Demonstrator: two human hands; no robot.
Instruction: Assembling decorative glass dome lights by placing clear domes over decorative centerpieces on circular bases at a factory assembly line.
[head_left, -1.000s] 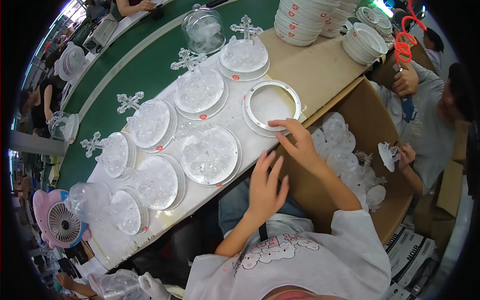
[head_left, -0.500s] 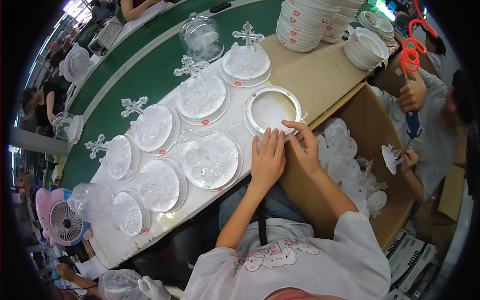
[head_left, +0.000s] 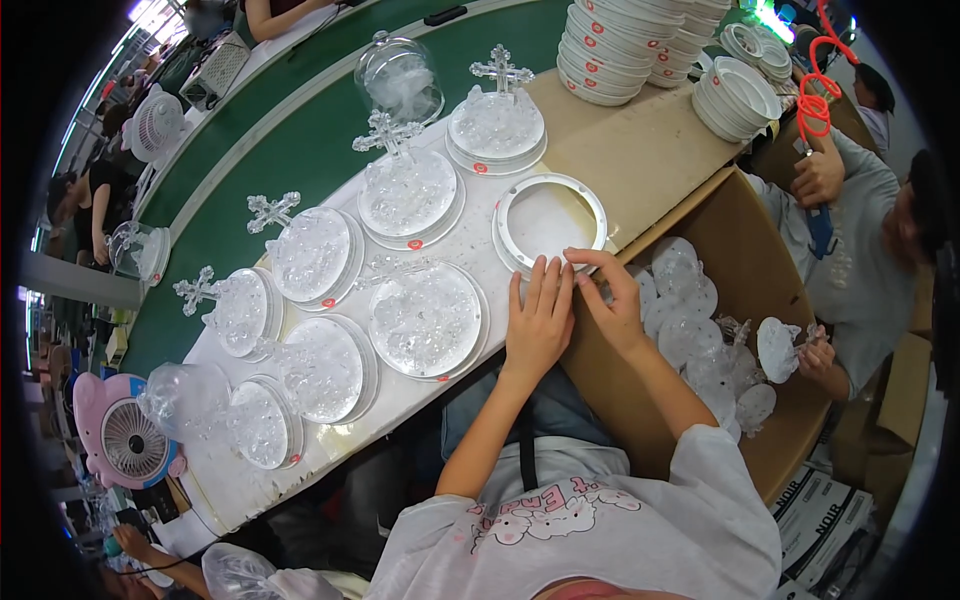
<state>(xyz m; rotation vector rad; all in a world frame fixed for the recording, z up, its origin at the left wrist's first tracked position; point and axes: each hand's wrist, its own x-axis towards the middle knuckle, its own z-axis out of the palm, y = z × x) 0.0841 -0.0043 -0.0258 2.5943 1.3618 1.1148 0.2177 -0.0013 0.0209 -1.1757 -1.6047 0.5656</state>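
Rests the left hand (head_left: 540,325) at the near rim of the white ring (head_left: 600,215), fingers straight and side by side, closed around nothing visible. Compared with a second ago, no longer has it lifted and fanned out short of the table (head_left: 650,155), but lays the fingertips at the rim. Keeps the right hand (head_left: 615,308) just beside it, at the near right of the same rim, index finger stretched forward and thumb apart, likewise unclosed. Sets the two hands close together now, instead of clearly apart; compared with half a second ago, shows hardly any change in either. Cannot tell the firmness of the touch.

Has the ring lying flat at the near edge of the table, beside the cardboard box (head_left: 725,230), in the same place as a second ago. To its left, shows round bases (head_left: 425,320) heaped with clear pieces in two rows, with clear crosses (head_left: 385,135) along the far row, all arranged as before.

Over the box, shows a white disc (head_left: 777,348) in a co-worker's hand (head_left: 818,355), now turned with its broad face more toward the view and held lower than half a second ago.
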